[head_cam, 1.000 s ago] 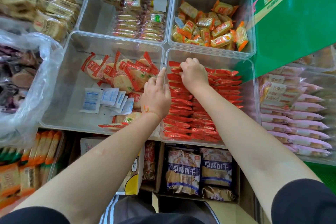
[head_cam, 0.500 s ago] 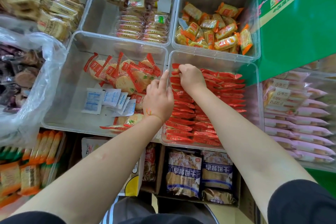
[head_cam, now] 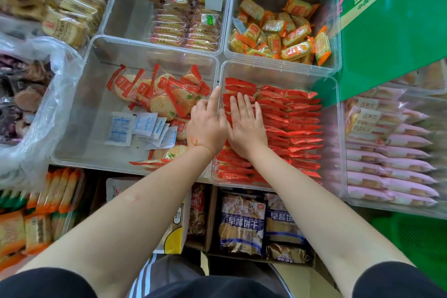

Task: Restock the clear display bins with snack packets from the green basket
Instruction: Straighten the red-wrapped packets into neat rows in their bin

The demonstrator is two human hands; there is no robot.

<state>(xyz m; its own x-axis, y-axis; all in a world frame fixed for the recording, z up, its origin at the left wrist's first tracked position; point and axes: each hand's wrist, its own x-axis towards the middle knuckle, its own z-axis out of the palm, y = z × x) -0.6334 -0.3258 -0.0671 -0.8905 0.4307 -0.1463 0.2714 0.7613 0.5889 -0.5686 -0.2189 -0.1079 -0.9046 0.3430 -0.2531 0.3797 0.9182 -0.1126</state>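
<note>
A clear bin (head_cam: 335, 128) at centre right holds two tidy rows of red snack packets (head_cam: 292, 126). My right hand (head_cam: 245, 126) lies flat on the left row with its fingers straight, pressing the packets down. My left hand (head_cam: 206, 123) is beside it at the bin's left wall, index finger stretched out along the rim, the other fingers loosely bent and holding nothing. A green basket (head_cam: 411, 237) shows at the lower right edge.
The bin to the left (head_cam: 79, 113) holds round crackers in red-trimmed wrappers and small white sachets. Behind stand a bin of pale packets (head_cam: 121, 7) and one of orange packets (head_cam: 283, 31). Pink packets (head_cam: 391, 152) fill the right bin. Boxes of biscuits (head_cam: 261, 222) sit below.
My right hand has opened from a curled grip at the far end of the red rows and slid back to lie flat on them. My left hand stayed at the bin wall.
</note>
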